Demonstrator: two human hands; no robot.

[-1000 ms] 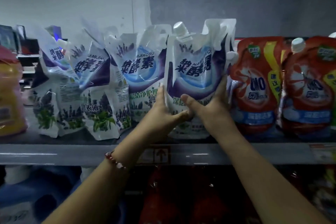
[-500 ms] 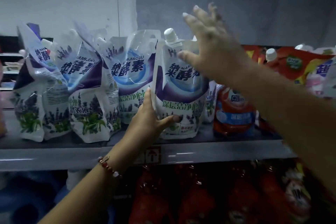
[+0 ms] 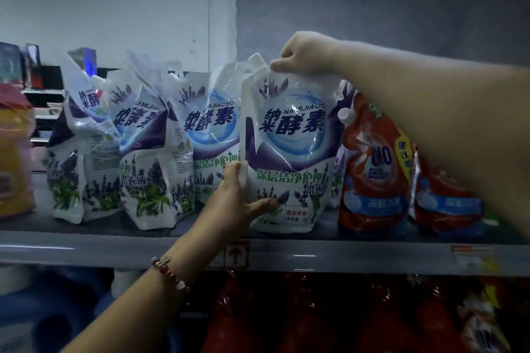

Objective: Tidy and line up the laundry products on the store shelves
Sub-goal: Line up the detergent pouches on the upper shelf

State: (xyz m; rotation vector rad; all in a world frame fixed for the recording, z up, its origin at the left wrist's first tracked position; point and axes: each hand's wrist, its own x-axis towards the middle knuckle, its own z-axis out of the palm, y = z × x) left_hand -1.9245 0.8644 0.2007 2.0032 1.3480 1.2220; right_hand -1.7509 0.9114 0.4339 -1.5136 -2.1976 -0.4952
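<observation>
A white and purple detergent pouch (image 3: 289, 149) with a white spout cap stands upright at the front of the grey shelf (image 3: 86, 249). My right hand (image 3: 304, 54) pinches its top edge beside the cap. My left hand (image 3: 238, 200) holds its lower left side, thumb across the front. Three more matching pouches (image 3: 212, 135) lean crookedly in a row to its left. Red detergent pouches (image 3: 375, 169) stand to its right, partly hidden by my right forearm.
A yellow and red pack (image 3: 14, 157) sits at the far left of the shelf. On the lower shelf are red pouches (image 3: 301, 318) and blue packs (image 3: 43, 309). A grey wall rises behind the shelf.
My right hand came down from the air and pinched the pouch's top. The pouch stands straighter and its front faces me. My left hand stays on its lower left side.
</observation>
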